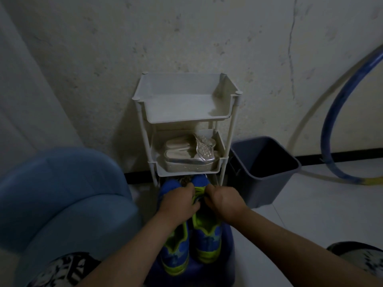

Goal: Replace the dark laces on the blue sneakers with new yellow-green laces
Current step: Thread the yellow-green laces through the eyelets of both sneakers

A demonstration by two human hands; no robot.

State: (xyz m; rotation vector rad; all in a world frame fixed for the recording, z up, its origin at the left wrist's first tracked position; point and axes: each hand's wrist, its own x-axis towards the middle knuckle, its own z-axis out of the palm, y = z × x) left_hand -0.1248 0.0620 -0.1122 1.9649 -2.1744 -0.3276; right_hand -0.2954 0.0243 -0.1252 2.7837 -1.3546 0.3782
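Two blue sneakers with yellow-green trim stand side by side on a blue stool (229, 243), heels toward me: the left sneaker (176, 251) and the right sneaker (207, 239). My left hand (178, 200) and my right hand (222, 200) meet over the right sneaker's front. Both have curled fingers pinching the yellow-green lace (200, 192) between them. The hands hide most of the lacing.
A white three-tier rack (184, 106) stands against the wall just behind the sneakers, with silver sandals (190, 155) on its middle shelf. A dark bin (267, 168) is to its right, a blue hose (329, 131) beyond, a blue cushioned seat (62, 195) at left.
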